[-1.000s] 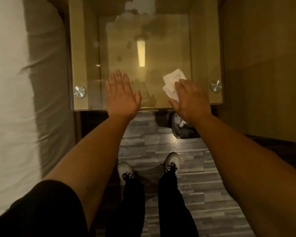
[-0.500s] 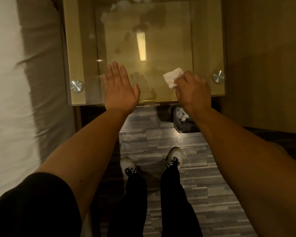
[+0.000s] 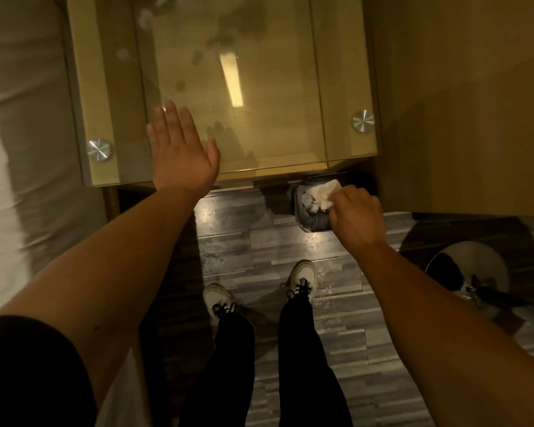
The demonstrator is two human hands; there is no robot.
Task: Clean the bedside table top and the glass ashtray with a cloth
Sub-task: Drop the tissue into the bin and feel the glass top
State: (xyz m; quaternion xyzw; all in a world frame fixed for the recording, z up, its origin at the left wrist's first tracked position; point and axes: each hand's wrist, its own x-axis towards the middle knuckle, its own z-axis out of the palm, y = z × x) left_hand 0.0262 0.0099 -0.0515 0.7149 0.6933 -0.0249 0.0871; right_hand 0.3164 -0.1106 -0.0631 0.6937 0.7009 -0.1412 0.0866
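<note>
The bedside table [image 3: 346, 87] has a glass top over a wooden frame, with round metal studs at its near corners. My left hand [image 3: 182, 152] lies flat with straight fingers over the near left part of the glass. My right hand [image 3: 353, 215] pinches a crumpled white cloth [image 3: 326, 192] off the table, just past its front edge and above a small bin [image 3: 305, 211] on the floor. No glass ashtray shows in this view.
A bed with white and grey bedding [image 3: 22, 149] runs along the left. A wooden wall panel [image 3: 460, 103] stands on the right. My feet in white shoes [image 3: 302, 277] stand on grey plank flooring. A round chrome base [image 3: 467, 272] sits at the right.
My right hand gathered the cloth off the glass and carried it down past the table's front edge to above the bin. My left hand stayed flat on the glass.
</note>
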